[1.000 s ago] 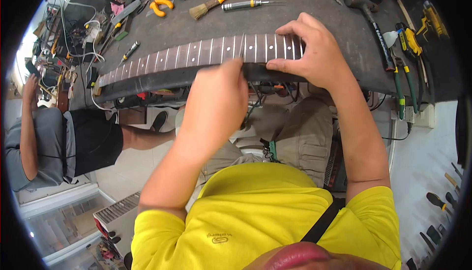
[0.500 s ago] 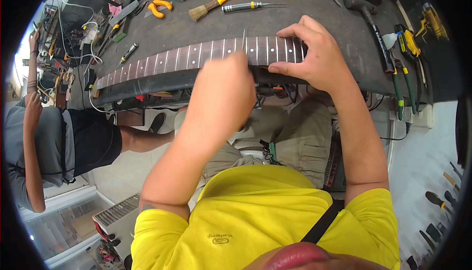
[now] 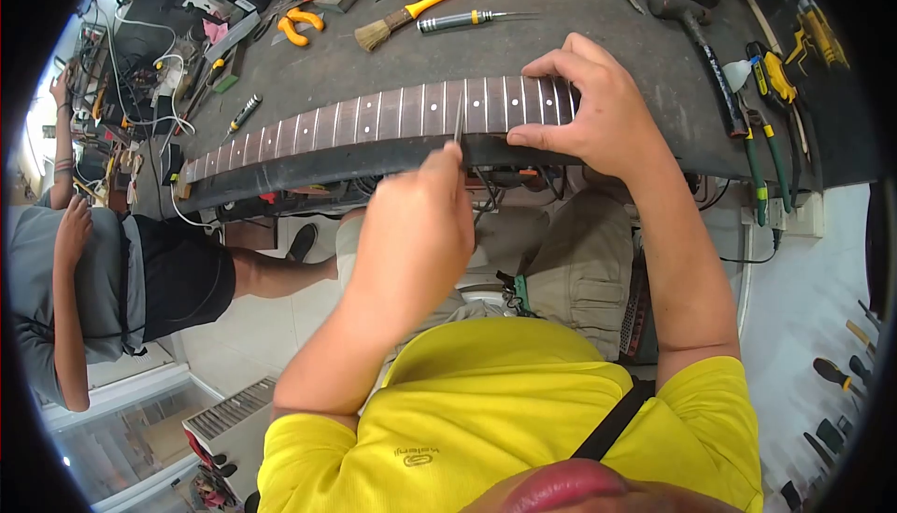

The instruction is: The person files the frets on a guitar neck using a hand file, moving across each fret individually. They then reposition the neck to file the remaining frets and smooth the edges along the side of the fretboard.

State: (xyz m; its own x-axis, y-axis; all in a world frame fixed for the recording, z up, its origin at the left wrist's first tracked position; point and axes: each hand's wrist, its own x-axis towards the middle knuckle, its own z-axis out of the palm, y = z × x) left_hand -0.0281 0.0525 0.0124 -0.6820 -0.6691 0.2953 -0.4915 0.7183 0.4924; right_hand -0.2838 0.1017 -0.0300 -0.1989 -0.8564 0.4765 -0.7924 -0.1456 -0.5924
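A long dark fretboard [image 3: 350, 121] with light frets and dot inlays lies along the bench's near edge. My left hand [image 3: 420, 223] is closed around a thin metal tool, probably a file [image 3: 459, 122], whose tip rests across the fretboard right of its middle. The tool's handle is hidden in the fist. My right hand [image 3: 598, 106] clasps the fretboard's right end, fingers over the far side and thumb at the near side.
Beyond the fretboard lie a brush [image 3: 402, 16], a screwdriver [image 3: 458, 21] and orange-handled pliers [image 3: 299, 23]. A hammer [image 3: 705, 55] and green-handled pliers [image 3: 775, 167] lie right. Cables and tools crowd the left; another person [image 3: 75, 279] stands there.
My left hand has pulled back toward my body with the thin tool, uncovering more of the fretboard. My right hand keeps its hold. The co-worker's near hand has shifted slightly.
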